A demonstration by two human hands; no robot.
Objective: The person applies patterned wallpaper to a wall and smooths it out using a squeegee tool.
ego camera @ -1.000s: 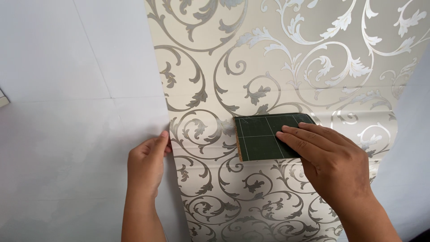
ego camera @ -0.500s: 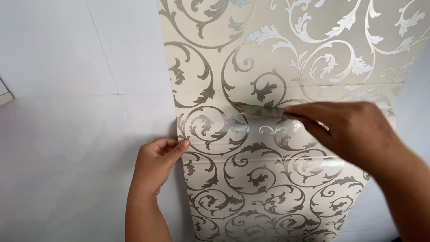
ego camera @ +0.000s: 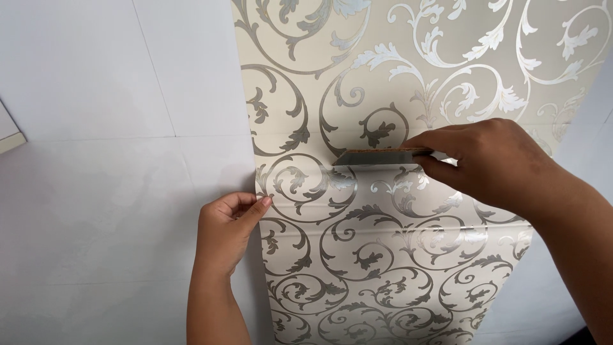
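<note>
Cream wallpaper: a strip (ego camera: 408,255) printed with silver scrolling leaves hangs against a white wall (ego camera: 108,191), filling the middle and right of the head view.
Wall: pale, with faint panel seams; a small light-coloured fitting (ego camera: 9,131) shows at the far left edge.
Right hand: the right hand (ego camera: 491,163) comes in from the right and lies over the strip about halfway up, fingers closed around a flat smoothing tool (ego camera: 380,156).
Tool: seen nearly edge-on, thin, with a brownish top edge and a grey face; its long edge lies level across the paper and appears pressed to it.
Left hand: the left hand (ego camera: 227,230) is at the strip's left border, fingers curled, tips touching the paper's edge; a firm pinch cannot be confirmed.
Paper surface: a shallow horizontal crease runs across just under the tool.
</note>
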